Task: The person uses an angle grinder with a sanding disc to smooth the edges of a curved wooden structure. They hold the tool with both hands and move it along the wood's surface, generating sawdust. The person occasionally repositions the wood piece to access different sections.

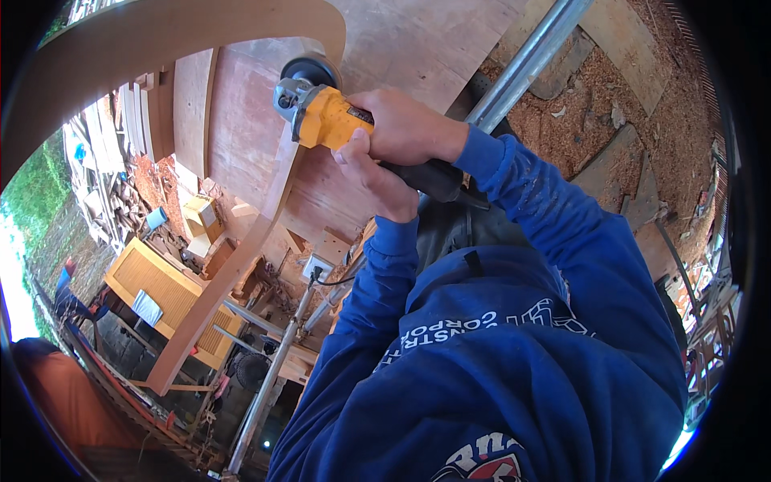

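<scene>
My right hand (pixel 414 127) wraps over the yellow-bodied angle grinder (pixel 328 119) from the right. From below, my left hand (pixel 374 178) grips the same tool, its thumb against the yellow housing. The grinder's black rear body runs back under my hands, toward my waist. Its round disc, at the far end by the metal head, meets or hovers at the edge of a broad curved wooden piece (pixel 273 20); I cannot tell if they touch. Below the grinder head, a long curved wooden strip (pixel 229 277) sweeps down to the lower left.
Under the work lies a plywood sheet (pixel 401 48). A metal pipe (pixel 530 64) crosses at upper right, over wood shavings (pixel 554 132). At left are stacked boards (pixel 152 112), a yellow louvred wooden panel (pixel 161 293) and a blue cup-like container (pixel 157 218). Someone in orange (pixel 76 394) is at lower left.
</scene>
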A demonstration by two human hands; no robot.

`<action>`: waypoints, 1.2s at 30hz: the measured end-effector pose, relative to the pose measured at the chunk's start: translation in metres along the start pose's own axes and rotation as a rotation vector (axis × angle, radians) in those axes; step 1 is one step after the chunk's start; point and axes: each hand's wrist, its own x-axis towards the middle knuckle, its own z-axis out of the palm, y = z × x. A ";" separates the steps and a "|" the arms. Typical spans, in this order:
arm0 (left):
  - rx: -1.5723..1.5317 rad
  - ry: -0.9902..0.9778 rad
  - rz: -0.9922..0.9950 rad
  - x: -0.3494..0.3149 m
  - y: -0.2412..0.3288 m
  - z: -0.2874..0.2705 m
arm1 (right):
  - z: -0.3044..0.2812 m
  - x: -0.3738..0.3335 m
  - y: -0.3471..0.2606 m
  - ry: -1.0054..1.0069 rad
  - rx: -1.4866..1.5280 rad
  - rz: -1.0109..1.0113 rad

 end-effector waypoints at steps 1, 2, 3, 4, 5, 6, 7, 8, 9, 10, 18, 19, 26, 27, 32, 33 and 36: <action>0.049 0.009 0.029 0.000 -0.003 -0.002 | 0.001 0.000 0.002 -0.004 0.009 -0.002; 0.099 0.020 0.057 0.000 -0.006 -0.004 | 0.001 0.000 0.002 -0.018 0.015 0.019; 0.197 0.034 0.112 0.000 -0.009 -0.009 | 0.002 0.000 0.002 -0.033 0.022 0.038; 0.218 0.039 0.134 -0.001 -0.011 -0.012 | 0.003 0.000 0.001 -0.047 0.028 0.058; 0.241 0.045 0.153 -0.002 -0.012 -0.014 | 0.005 -0.001 0.002 -0.045 0.028 0.050; 0.186 0.040 0.141 -0.004 -0.010 -0.014 | 0.008 -0.001 0.004 -0.042 0.025 0.039; 0.144 0.041 0.124 -0.005 -0.008 -0.013 | 0.010 -0.001 0.004 -0.039 0.022 0.029; 0.102 0.042 0.108 -0.007 -0.006 -0.012 | 0.010 -0.002 0.003 -0.039 0.024 0.027; 0.070 0.047 0.089 -0.008 -0.002 -0.010 | 0.010 -0.002 0.001 -0.039 0.024 0.022; 0.051 0.040 0.074 -0.007 0.001 -0.008 | 0.009 -0.002 -0.001 -0.039 0.024 0.018; 0.079 -0.016 0.120 0.002 0.013 0.010 | -0.010 0.002 -0.027 0.015 -0.010 0.017; 0.050 -0.015 0.122 0.004 0.013 0.012 | -0.012 0.003 -0.027 0.013 -0.009 0.019; -0.045 -0.003 0.069 0.010 0.010 0.009 | -0.001 0.009 -0.008 0.009 0.002 0.030; -0.023 -0.008 0.072 0.010 0.007 0.005 | 0.003 0.010 -0.003 0.011 0.010 0.021; -0.096 0.012 0.052 0.004 0.010 0.000 | 0.015 0.009 0.005 -0.023 0.033 0.060; -0.084 0.016 0.056 0.004 0.009 -0.003 | 0.017 0.009 0.006 -0.020 0.025 0.057; -0.091 0.012 0.048 0.000 0.014 -0.001 | 0.014 0.005 -0.003 -0.013 0.020 0.041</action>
